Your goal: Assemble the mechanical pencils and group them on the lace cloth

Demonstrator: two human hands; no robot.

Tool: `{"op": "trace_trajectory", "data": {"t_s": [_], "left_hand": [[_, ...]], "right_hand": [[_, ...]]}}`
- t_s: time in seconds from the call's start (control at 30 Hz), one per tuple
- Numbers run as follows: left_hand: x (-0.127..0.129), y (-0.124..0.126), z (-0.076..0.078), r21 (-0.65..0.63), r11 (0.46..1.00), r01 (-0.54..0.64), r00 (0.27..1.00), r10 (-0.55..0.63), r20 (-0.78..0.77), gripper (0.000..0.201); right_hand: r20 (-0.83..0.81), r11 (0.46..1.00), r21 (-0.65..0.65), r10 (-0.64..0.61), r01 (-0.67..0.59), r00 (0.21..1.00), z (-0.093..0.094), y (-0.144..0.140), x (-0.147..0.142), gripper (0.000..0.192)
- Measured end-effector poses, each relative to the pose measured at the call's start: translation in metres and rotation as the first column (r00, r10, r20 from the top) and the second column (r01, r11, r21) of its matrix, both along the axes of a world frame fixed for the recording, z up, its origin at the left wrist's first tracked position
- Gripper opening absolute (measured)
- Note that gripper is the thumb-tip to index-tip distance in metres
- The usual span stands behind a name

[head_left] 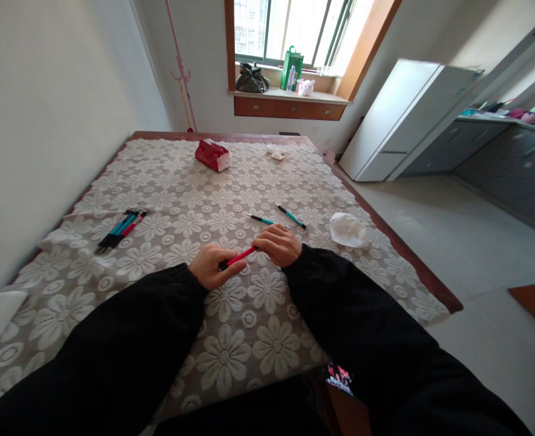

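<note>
The left hand (213, 266) and right hand (279, 244) are both gripping a slim red pen with a black tip (239, 258), holding it just above the counter (231, 339) covered by a cream floral lace cloth. Two teal pens (276, 218) are lying just beyond; a bundle of teal and red pens (121, 229) is lying well apart to the left.

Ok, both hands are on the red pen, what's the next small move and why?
Probably pull the hands apart a little: the left hand grips the dark end of the red pen and the right hand its other end, above the tablecloth.
</note>
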State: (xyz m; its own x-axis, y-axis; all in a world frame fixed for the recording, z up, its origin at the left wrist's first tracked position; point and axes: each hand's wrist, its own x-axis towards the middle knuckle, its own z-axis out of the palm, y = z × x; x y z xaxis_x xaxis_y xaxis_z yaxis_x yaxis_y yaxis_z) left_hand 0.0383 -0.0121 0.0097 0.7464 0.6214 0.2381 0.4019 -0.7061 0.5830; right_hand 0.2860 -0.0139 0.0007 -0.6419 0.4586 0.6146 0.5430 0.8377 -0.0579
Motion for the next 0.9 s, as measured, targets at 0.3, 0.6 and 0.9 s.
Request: {"op": "trace_trajectory", "data": {"t_s": [0.3, 0.6, 0.9], "left_hand": [[-0.0001, 0.0013, -0.0025, -0.016, 1.000, -0.006, 1.000, 0.006, -0.006, 0.048], [0.0023, 0.0007, -0.0059, 0.081, 0.997, -0.005, 0.998, 0.010, -0.068, 0.048], [0.0009, 0.0004, -0.0079, 0.127, 0.992, 0.016, 0.998, -0.009, -0.056, 0.045]], "right_hand": [[-0.002, 0.993, 0.115, -0.015, 0.015, 1.000, -0.0001, -0.0009, -0.0015, 0.014], [0.071, 0.989, 0.146, 0.011, -0.021, 0.997, 0.0027, 0.0013, -0.0031, 0.021], [0.028, 0.996, 0.073, 0.046, -0.048, 0.999, 0.0020, -0.0005, -0.0020, 0.025]]}}
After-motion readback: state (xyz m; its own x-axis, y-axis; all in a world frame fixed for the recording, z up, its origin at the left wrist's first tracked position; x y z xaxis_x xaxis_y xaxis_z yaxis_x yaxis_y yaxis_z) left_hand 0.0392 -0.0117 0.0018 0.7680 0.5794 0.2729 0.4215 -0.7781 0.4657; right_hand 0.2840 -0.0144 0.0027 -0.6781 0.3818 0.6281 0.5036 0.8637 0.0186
